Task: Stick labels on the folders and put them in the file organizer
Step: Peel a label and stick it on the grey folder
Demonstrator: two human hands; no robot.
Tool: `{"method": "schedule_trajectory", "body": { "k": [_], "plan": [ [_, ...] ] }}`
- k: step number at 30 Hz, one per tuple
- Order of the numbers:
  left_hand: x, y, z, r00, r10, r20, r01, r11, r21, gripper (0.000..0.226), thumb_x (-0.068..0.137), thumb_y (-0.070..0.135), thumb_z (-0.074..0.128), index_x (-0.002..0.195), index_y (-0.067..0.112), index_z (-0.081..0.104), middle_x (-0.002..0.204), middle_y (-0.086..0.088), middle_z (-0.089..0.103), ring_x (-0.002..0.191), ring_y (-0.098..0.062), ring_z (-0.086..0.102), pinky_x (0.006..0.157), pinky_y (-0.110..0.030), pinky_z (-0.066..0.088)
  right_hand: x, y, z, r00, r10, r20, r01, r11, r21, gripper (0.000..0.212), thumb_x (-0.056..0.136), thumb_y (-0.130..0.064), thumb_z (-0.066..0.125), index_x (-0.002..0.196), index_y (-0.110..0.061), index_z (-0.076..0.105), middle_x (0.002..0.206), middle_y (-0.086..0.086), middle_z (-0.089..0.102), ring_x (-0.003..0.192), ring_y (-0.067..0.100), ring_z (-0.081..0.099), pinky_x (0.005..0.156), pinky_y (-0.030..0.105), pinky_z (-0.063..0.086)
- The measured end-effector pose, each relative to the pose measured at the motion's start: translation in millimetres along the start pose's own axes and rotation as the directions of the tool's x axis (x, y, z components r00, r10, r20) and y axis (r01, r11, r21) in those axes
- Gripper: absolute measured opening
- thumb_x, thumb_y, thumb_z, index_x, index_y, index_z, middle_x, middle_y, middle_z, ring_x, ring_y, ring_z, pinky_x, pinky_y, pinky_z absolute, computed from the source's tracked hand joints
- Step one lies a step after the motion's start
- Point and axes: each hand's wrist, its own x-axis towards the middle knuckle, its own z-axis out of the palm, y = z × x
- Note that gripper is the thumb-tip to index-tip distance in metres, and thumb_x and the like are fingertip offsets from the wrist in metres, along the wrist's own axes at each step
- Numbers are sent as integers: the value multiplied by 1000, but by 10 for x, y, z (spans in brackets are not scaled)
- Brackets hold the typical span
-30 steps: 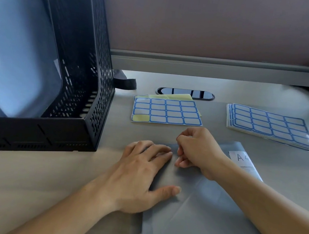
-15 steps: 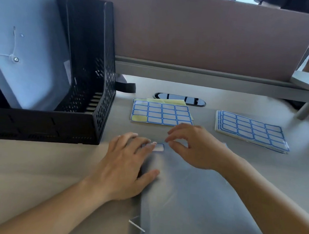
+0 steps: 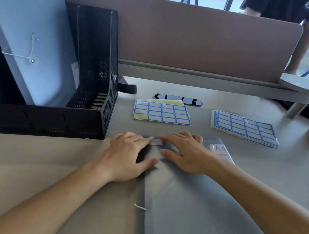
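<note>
— How far along was it?
— One pale folder (image 3: 32, 45) already stood in the file organizer (image 3: 94, 94). The grey folder (image 3: 197, 208) lay flat on the counter (image 3: 29, 160) with a label (image 3: 156, 141) at its far edge, and it wasn't filed yet.
— And the hands?
— The left hand (image 3: 126, 156) and right hand (image 3: 186, 155) lay flat, fingers straight, pressing at the label and gripping nothing.
— Anything unclear?
— Fingertips hid the label's ends, and the grey folder's near end was cut off.

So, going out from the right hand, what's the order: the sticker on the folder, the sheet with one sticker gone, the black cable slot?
1. Sticker: on the folder, at the right hand.
2. Sheet: just beyond, straight ahead.
3. Cable slot: behind the sheet, toward the divider.
</note>
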Motion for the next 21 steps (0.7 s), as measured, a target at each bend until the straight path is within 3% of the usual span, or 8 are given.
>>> {"method": "schedule_trajectory", "body": {
  "k": [4, 6, 9, 12, 17, 21],
  "plan": [
    [4, -58, 33, 1000, -5, 21, 5, 1000, 0, 84, 72, 80, 19, 135, 39, 55, 153, 20, 35, 142, -21, 23, 114, -39, 21, -20, 25, 82, 998, -49, -35, 45, 993, -108, 49, 98, -61, 35, 141, -42, 48, 153, -23, 33, 138, 17, 17, 110, 43, 12],
    [26, -65, 31, 999, -2, 40, 3, 1000, -22, 86, 70, 81, 20, 135, 38, 54, 152, 22, 37, 142, -17, 22, 114, -38, 20, 4, 43, 92, 997, -56, -45, 51, 992, -114, 44, 98, -59, 36, 138, -43, 50, 155, -25, 29, 140, 17, 13, 112, 43, 9],
    [67, -91, 35, 1000, 2, 26, 0, 999, -51, 88, 70, 82, 24, 139, 34, 50, 146, 20, 46, 139, -15, 28, 113, -34, 24, 41, 45, 96, 998, -48, -41, 46, 998, -52, 38, 101, -51, 37, 135, -42, 51, 148, -26, 40, 138, 15, 19, 109, 41, 11],
    [68, -103, 40, 999, 9, 31, -7, 999, -40, 90, 72, 82, 22, 143, 33, 47, 149, 19, 43, 143, -15, 25, 115, -34, 21, 63, 28, 63, 997, -53, -58, 51, 998, -41, 38, 102, -52, 34, 132, -41, 53, 142, -23, 48, 135, 14, 26, 106, 40, 15],
    [20, -53, 48, 999, -19, 42, 15, 997, 75, 89, 75, 79, 11, 148, 36, 38, 159, 9, 28, 145, -22, 17, 116, -40, 14, 23, 82, 4, 1000, 8, -23, -7, 1000, 17, 44, 98, -56, 42, 140, -42, 47, 151, -15, 38, 139, 19, 24, 104, 38, 18],
    [-87, -32, -20, 992, -43, -122, 62, 986, 153, 79, 82, 72, 21, 141, 29, 50, 145, -2, 53, 137, -26, 37, 111, -45, 19, -99, 263, -294, 974, 220, -62, -221, 975, -6, 59, 93, -60, 50, 147, -38, 37, 151, 1, 30, 139, 29, 28, 113, 47, 24]
  ]
}}
